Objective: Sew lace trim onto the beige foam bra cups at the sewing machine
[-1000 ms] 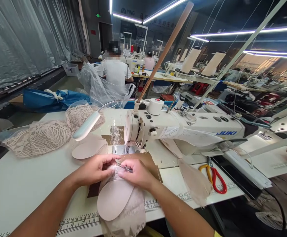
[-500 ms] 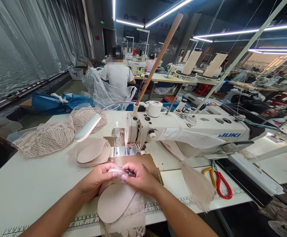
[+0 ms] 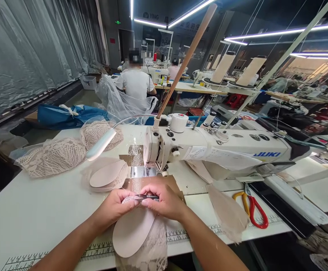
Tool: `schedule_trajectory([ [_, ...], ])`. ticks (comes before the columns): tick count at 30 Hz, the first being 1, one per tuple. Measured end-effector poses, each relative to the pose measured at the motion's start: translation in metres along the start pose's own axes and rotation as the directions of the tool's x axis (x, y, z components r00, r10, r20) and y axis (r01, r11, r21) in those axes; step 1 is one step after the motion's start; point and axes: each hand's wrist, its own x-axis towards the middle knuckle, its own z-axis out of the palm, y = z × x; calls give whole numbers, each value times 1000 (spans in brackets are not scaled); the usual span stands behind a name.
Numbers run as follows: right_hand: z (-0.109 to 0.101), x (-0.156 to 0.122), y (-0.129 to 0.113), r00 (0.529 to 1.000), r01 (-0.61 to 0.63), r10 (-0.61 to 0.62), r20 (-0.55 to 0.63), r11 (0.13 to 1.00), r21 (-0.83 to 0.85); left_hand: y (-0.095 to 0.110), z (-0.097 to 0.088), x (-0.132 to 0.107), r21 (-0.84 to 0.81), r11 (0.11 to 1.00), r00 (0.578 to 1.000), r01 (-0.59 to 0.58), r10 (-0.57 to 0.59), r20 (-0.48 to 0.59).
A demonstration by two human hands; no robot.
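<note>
In front of the sewing machine (image 3: 177, 146), my left hand (image 3: 113, 208) pinches the upper edge of a beige lace bra cup (image 3: 134, 235) with a smooth oval pad. My right hand (image 3: 166, 203) is closed on small dark thread snips (image 3: 149, 197), their tip at the lace edge by my left fingertips. The cup's lace hangs over the table's front edge. Just beyond my left hand lies another padded lace cup (image 3: 107, 175).
Finished-looking lace cups (image 3: 59, 156) lie at the left under a lamp (image 3: 100, 145). At the right are a beige fabric piece (image 3: 228, 212) and red-and-yellow-handled scissors (image 3: 254, 210). A printed ruler (image 3: 101, 250) runs along the front edge. A person (image 3: 135, 82) sits ahead.
The snips now lie flatter, with more of their length showing between my hands. My fingers have shifted slightly at the lace edge, and the view has moved a little.
</note>
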Motion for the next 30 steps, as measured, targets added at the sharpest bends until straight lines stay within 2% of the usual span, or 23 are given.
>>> schedule_trajectory([
  [3, 6, -1, -3, 1000, -6, 6, -13, 1000, 11, -2, 0, 1, -4, 1000, 1000, -22, 22, 13],
  [7, 14, 0, -1, 997, -31, 34, -65, 999, 38, -1, 3, 4, 5, 1000, 999, 29, -29, 13],
  [9, 15, 1, 2, 994, -39, 44, -100, 998, 48, 2, 4, 3, 55, 998, 1000, 23, -23, -2],
  [11, 13, 2, 5, 986, -31, 40, -162, 998, 59, 8, 3, -2, 181, 983, 1000, 3, -1, -12],
  [13, 10, 1, 7, 969, -12, 27, -244, 998, 63, 18, -1, -9, 413, 911, 998, 3, 24, -59],
  [15, 10, -1, 6, 956, 25, -23, -293, 1000, 5, 31, -11, -14, 663, 748, 980, 27, 110, -164],
  [16, 12, -2, 6, 956, 59, -74, -283, 997, -58, 38, -17, -15, 749, 662, 957, 42, 189, -221],
  [18, 19, -3, 3, 961, 184, -225, -161, 955, -233, 49, -34, -9, 830, 555, 889, 49, 354, -289],
  [19, 24, -4, 2, 954, 261, -294, -54, 909, -325, 52, -43, -2, 838, 544, 861, 43, 405, -307],
  [20, 28, -4, 2, 938, 335, -339, 65, 849, -408, 54, -52, 6, 835, 549, 847, 35, 427, -316],
  [22, 34, -4, 3, 903, 429, -337, 267, 731, -530, 53, -68, 23, 790, 610, 865, 62, 362, -347],
  [24, 32, -5, 6, 908, 410, -238, 343, 670, -619, 47, -79, 36, 741, 664, 890, 99, 275, -365],
  [28, 6, -9, 9, 981, 150, -12, 196, 690, -708, 34, -81, 36, 625, 772, 940, 111, 123, -318],
  [30, -8, -11, 7, 991, 74, 18, 131, 744, -664, 32, -75, 29, 547, 834, 963, 73, 84, -256],
])
